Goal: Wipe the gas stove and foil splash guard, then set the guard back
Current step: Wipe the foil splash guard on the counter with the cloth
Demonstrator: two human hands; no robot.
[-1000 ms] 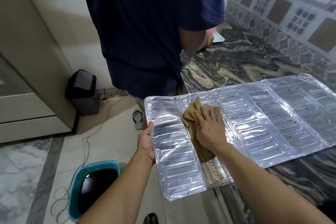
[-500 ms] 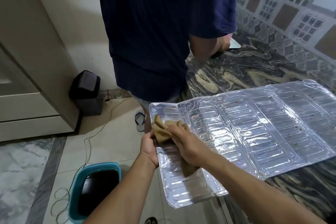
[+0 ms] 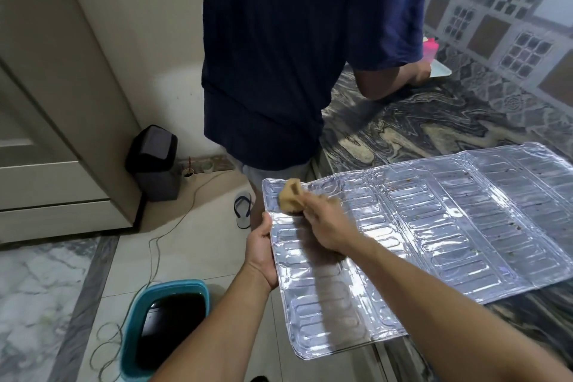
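The silver foil splash guard lies unfolded on the dark marbled counter, with its left panel hanging past the counter's edge. My left hand grips that panel's left edge. My right hand holds a bunched tan cloth against the panel's upper left corner. Brown specks dot the guard's right panels. The gas stove is out of view.
A person in a dark blue shirt stands close behind the guard, one arm on the counter. On the floor are a teal bin, a black bin, a loose cable and a sandal. Patterned wall tiles back the counter.
My right hand has swept the cloth left and up across the guard, from the middle fold to the upper left corner. My left hand has kept its grip on the edge.
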